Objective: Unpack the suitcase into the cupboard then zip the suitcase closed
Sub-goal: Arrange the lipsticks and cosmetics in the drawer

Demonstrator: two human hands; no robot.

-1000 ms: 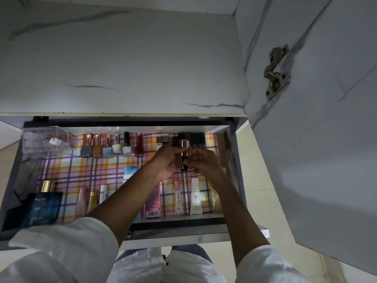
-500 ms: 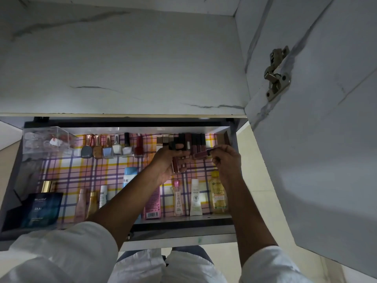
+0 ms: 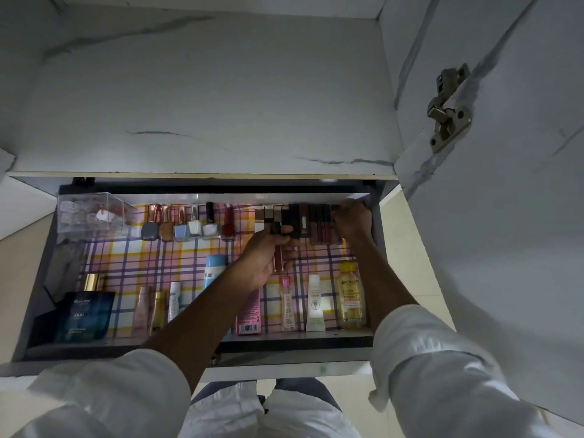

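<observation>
While left hand (image 3: 264,260) grips slim glossy tubes (image 3: 278,257), right hand (image 3: 352,219) reaches.

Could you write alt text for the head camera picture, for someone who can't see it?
Seen from above, a person's two hands arrange cosmetics in an open drawer lined with plaid paper. The left hand holds a few slim lip-gloss tubes, while the right hand reaches to the row of tubes at the back right corner. Nail polish bottles and lotions lie around them.
</observation>
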